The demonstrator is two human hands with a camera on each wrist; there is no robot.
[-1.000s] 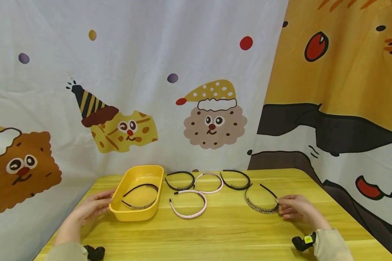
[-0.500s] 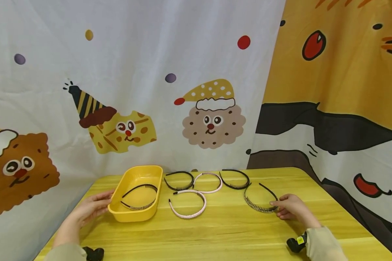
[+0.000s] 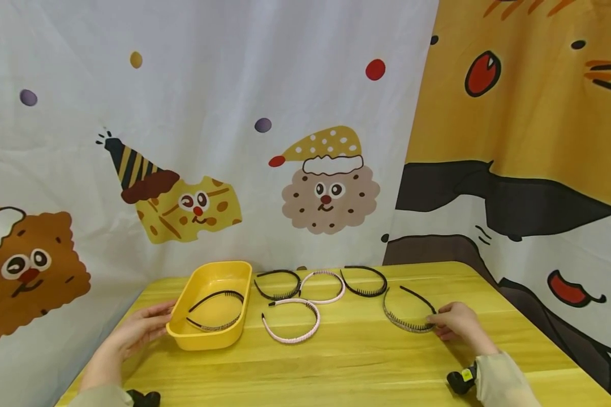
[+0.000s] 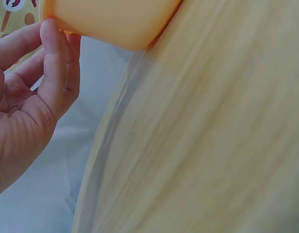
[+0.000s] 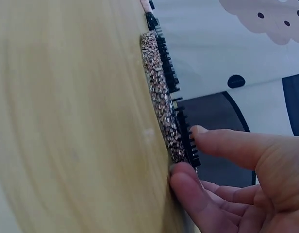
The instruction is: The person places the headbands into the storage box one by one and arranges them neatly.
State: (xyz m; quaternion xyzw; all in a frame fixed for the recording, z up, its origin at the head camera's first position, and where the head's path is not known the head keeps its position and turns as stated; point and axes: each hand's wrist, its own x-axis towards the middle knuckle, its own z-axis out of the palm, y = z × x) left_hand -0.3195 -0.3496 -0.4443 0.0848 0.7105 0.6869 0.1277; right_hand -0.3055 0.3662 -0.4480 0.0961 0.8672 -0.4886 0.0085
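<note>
A shallow yellow plastic basket (image 3: 211, 341) stands at the left of the table, with a black-toothed glitter headband (image 3: 219, 327) lying inside it. My left hand (image 3: 141, 328) holds the basket's left rim; the left wrist view shows the thumb and fingers on its edge. On the right, my right hand (image 3: 457, 322) pinches the right side of another glitter headband (image 3: 406, 325), which lies on the tabletop. Up close, its sequinned band (image 5: 159, 92) and black comb teeth show between the thumb and a finger of the right hand (image 5: 237, 184).
Between the hands lie two black headbands (image 3: 364, 293) (image 3: 280, 297) and two pink ones, the nearer pink headband (image 3: 292, 340) with a braided look. The wooden table (image 3: 305, 373) ends at a cartoon-printed curtain (image 3: 265, 226) behind.
The head view has shifted slightly. The glitter headband on the table has slid a little to the right, with my right fingers on it. My left hand stays at the basket.
</note>
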